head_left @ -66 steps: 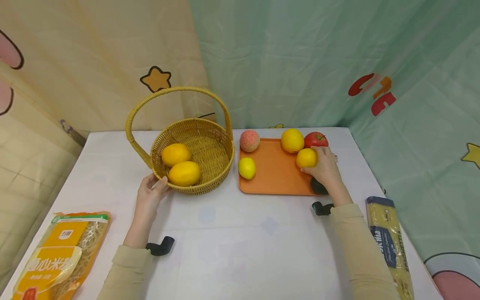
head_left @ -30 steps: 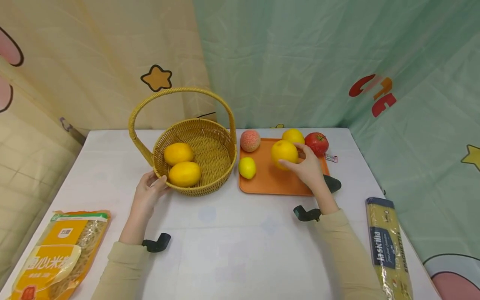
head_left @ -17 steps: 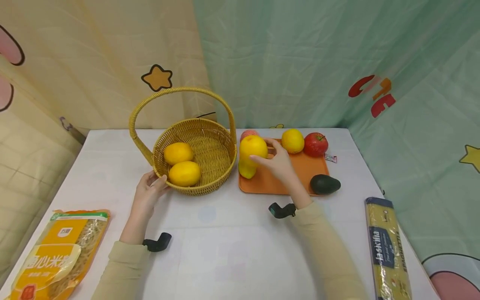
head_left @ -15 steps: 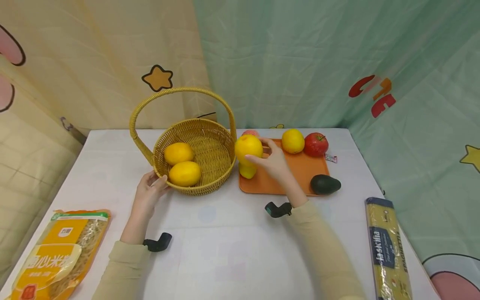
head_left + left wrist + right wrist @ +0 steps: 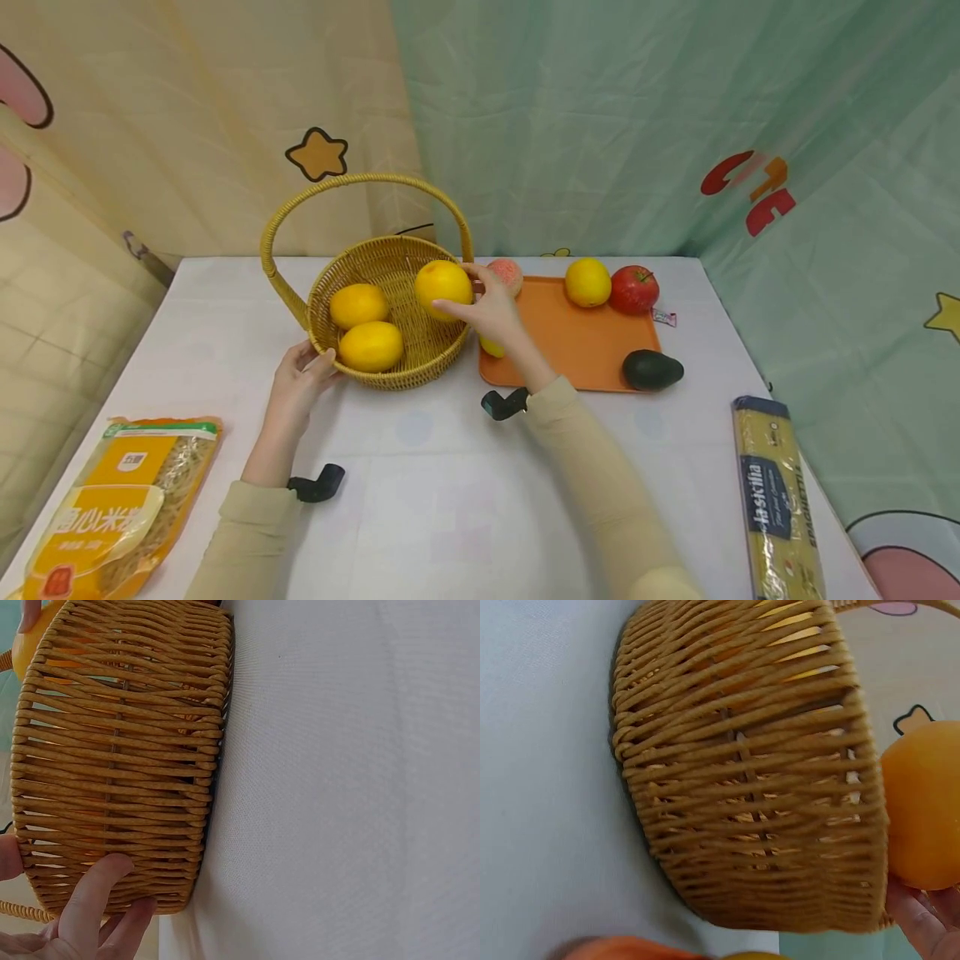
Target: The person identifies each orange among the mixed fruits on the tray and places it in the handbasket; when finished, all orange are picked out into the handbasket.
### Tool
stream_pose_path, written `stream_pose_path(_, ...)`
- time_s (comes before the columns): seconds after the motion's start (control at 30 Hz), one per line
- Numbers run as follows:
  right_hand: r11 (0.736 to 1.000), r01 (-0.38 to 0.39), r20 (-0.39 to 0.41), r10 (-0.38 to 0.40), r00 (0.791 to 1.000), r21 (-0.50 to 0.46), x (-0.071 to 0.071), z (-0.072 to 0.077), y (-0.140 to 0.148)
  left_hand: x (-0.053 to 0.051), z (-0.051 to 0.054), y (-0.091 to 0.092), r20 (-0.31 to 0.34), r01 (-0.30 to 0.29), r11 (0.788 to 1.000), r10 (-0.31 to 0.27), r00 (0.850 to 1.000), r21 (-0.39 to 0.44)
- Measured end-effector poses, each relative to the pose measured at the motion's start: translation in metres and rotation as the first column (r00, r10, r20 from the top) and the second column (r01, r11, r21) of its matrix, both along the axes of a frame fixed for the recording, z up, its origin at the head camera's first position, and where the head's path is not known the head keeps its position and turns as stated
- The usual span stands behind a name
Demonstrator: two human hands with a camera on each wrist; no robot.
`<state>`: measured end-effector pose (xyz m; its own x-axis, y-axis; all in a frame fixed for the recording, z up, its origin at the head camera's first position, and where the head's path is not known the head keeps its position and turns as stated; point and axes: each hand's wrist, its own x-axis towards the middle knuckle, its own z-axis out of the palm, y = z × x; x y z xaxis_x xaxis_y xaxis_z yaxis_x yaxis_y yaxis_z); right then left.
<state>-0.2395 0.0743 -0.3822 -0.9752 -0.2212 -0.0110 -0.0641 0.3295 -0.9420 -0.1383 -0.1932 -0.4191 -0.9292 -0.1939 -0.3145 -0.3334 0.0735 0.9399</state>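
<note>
My right hand (image 5: 491, 310) holds a round yellow-orange fruit, an orange (image 5: 442, 290), between thumb and fingers over the right side of the wicker basket (image 5: 405, 379). In the right wrist view that orange (image 5: 926, 806) shows just above the basket's rim. Two oval yellow fruits, which look like mangoes (image 5: 371, 347), lie in the basket's left half. My left hand (image 5: 296, 387) grips the basket's near-left rim. The left wrist view shows its fingers (image 5: 94, 896) against the woven outer wall, with the thumb at the rim.
An orange tray (image 5: 562, 358) right of the basket bears a peach (image 5: 507, 275), a partly hidden lemon (image 5: 492, 347), another round yellow fruit (image 5: 588, 282), a red apple (image 5: 634, 289) and an avocado (image 5: 652, 370). Bagged noodles (image 5: 123, 508) lie left, spaghetti (image 5: 776, 492) right.
My right hand has picked the orange up from the tray's right side and carried it left, past the peach and lemon, to over the basket. The left hand stays at the rim.
</note>
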Motion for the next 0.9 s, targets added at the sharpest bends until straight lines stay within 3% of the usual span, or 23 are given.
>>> stream_pose_path(0.27, 0.981, -0.01, -0.104, 0.03, 0.994, 0.192, -0.012, -0.008, -0.025, -0.001, 0.0, 0.0, 0.007, -0.002, 1.0, 0.002, 1.0, 0.009)
stream_pose_path(0.6, 0.875, -0.014, -0.14, 0.093, 0.986, 0.483, -0.029, -0.009, -0.05, 0.0, 0.002, 0.002, 0.02, -0.014, 1.0, 0.014, 1.0, -0.007)
stream_pose_path(0.9, 0.828, -0.015, -0.142, 0.114, 0.983, 0.561, -0.031, -0.012, -0.061, 0.001, 0.002, 0.002, 0.02, -0.018, 1.0, 0.018, 1.0, -0.017)
